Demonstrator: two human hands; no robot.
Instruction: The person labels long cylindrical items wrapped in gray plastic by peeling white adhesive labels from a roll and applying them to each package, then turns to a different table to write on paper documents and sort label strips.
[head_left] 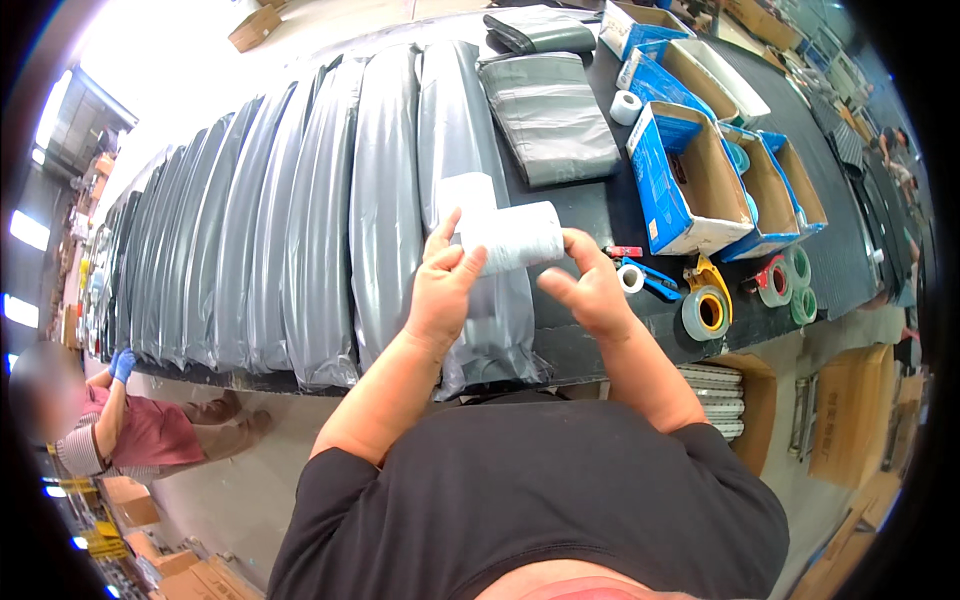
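A white roll of labels (520,237) is held between both hands above the black table (600,205). My left hand (444,280) grips its left end, where a loose white strip (468,193) sticks up. My right hand (587,287) holds the right end with thumb and fingers. Under the hands lies a filled grey plastic mailer bag (462,140), the rightmost in a row of several overlapping grey bags (300,220).
A stack of flat grey bags (550,115) lies to the right. Blue cardboard boxes (690,180), a small white roll (626,107), tape rolls (708,312), a blue tape dispenser (640,277) sit at right. A crouching person (130,420) is at lower left; cartons (850,415) stand on the floor.
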